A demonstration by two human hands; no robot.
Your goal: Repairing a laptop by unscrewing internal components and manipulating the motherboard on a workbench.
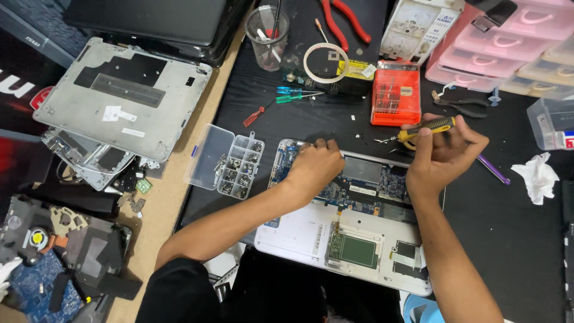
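- While it lies nearly level above the far edge of the opened laptop point(344, 233), the yellow-and-black screwdriver point(418, 130) runs its long axis left to right, metal tip pointing left and slightly down, handle end to the right.
- The right hand point(442, 154) is closed around the screwdriver's handle, fingers curled over it, thumb side toward the tip.
- The left hand point(314, 167) rests on the blue circuit board point(365, 182) near the laptop's upper left corner, fingertips pinched narrowly together; whether they hold anything cannot be told.
- The laptop lies on a black mat point(514, 239), its silver base nearest the person, a green panel set in it.
- Just left of the laptop stands a clear compartment box point(230, 161) with its lid open, small screws in the cells.
- Beyond the screwdriver's tip sits an orange bit case point(394, 93); a roll of tape point(326, 63) and red pliers point(344, 21) lie farther off.
- A grey laptop cover point(119, 96) rests well to the left.
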